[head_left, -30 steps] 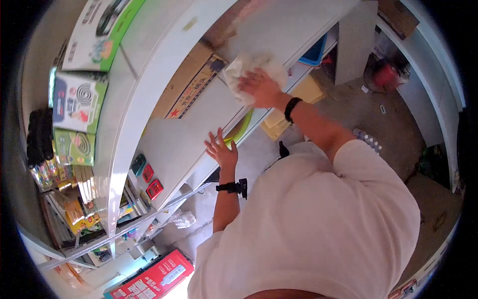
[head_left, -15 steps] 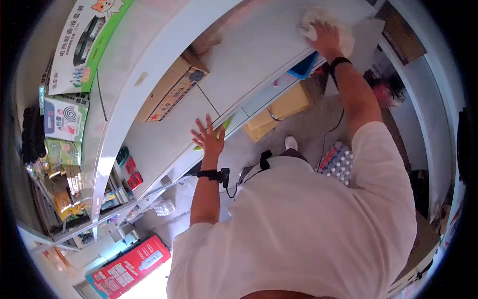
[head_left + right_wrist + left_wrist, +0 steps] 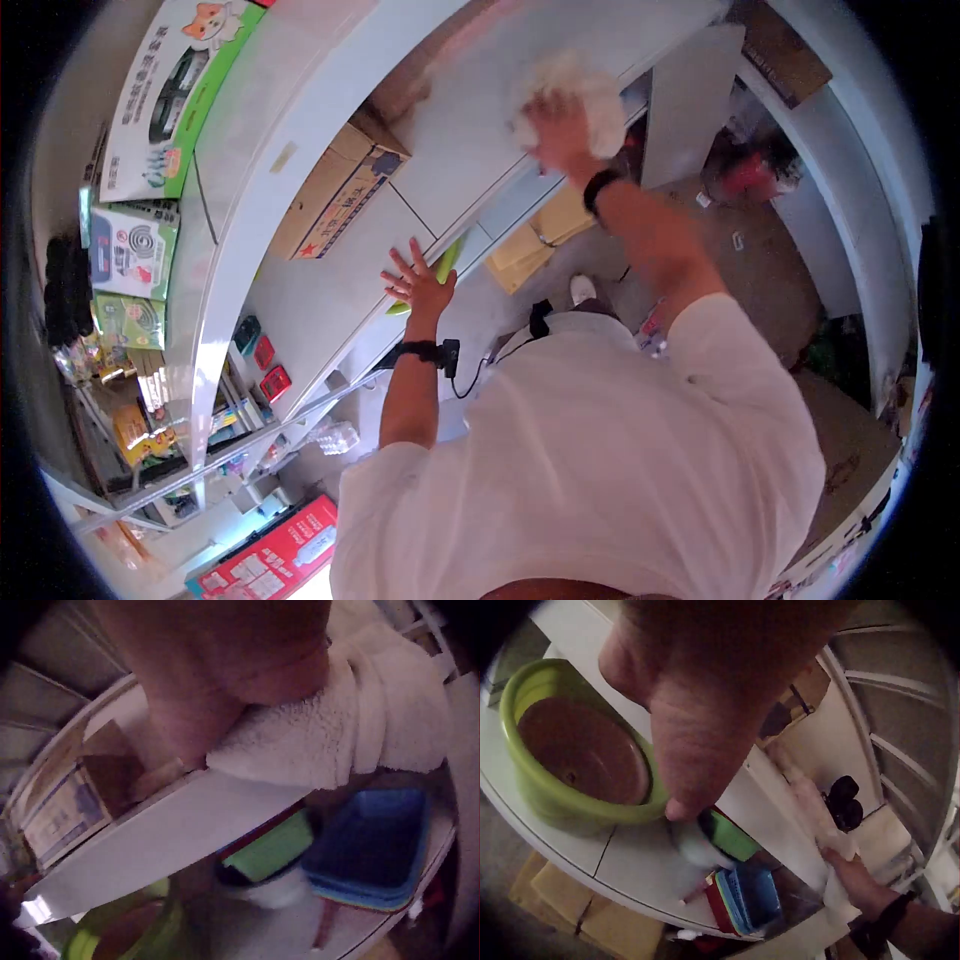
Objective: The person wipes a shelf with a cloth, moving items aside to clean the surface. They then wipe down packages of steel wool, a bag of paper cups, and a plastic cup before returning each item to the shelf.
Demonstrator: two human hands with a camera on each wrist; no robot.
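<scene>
The right hand [image 3: 562, 125] lies on a pale cloth [image 3: 602, 108], its fingers extended, pressing it on the white shelf [image 3: 460, 130]. In the right wrist view the folded, fluffy cloth [image 3: 300, 746] reaches over the shelf's front edge. The left hand [image 3: 425, 293] rests at the same shelf's front edge, fingers spread, holding nothing. Below it a green basin [image 3: 449, 262] partly shows; the left wrist view has this basin [image 3: 585, 806] with a reddish-brown one inside, near the left hand [image 3: 705, 727].
A cardboard box [image 3: 335, 190] stands on the shelf, left of the cloth. Blue trays [image 3: 367, 840] and a green container [image 3: 274, 846] sit on the level below. Yellowish flat packs [image 3: 540, 240] lie near the floor. Boxed goods [image 3: 180, 100] line the upper shelf at left.
The right hand and cloth went to the shelf's far right, then came back leftward. The left hand has stayed at the shelf edge with its fingers spread.
</scene>
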